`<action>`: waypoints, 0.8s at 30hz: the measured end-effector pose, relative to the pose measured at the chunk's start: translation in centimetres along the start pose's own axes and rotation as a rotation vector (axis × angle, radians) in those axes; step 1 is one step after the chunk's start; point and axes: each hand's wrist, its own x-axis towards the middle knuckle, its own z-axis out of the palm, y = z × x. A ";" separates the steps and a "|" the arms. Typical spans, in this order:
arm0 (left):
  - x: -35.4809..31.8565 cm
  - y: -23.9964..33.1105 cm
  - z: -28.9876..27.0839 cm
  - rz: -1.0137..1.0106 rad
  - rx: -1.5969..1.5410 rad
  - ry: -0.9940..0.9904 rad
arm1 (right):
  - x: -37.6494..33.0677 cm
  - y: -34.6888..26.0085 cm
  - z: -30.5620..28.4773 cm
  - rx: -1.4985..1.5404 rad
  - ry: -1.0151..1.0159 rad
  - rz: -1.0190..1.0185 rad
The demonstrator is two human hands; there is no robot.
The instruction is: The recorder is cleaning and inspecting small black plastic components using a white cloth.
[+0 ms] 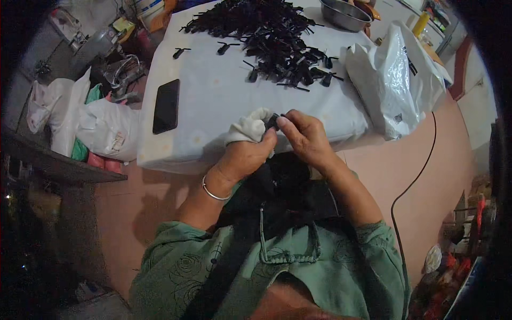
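My left hand (246,156), with a silver bangle on its wrist, is closed round a white cloth (248,128) and a small black part (273,122). Whether the cloth is a loose rag or a glove on the fingers, I cannot tell. My right hand (309,140) pinches the same black part from the other side, thumb and forefinger together. Both hands meet just over the near edge of the white-covered table (208,122). Beyond them lies a large heap of small black parts (256,26) with thin stems. Several loose ones, such as a single black part (180,52), lie apart from it.
A black phone (166,106) lies on the table's left. On its right stands a white plastic bag (392,80), with a metal bowl (345,15) behind. Stuffed bags (109,128) fill a shelf at left. A dark cable (413,186) runs along the floor at right.
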 end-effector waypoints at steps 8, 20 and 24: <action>-0.2 -0.7 1.4 0.223 0.367 0.116 | -0.9 1.5 0.7 0.121 -0.060 0.113; -0.2 -2.0 0.0 -0.197 -0.200 0.067 | -1.8 1.8 -1.9 0.096 -0.132 0.067; -0.7 -1.7 0.9 -0.119 -0.121 0.023 | -1.3 0.9 -2.0 -0.013 -0.095 -0.101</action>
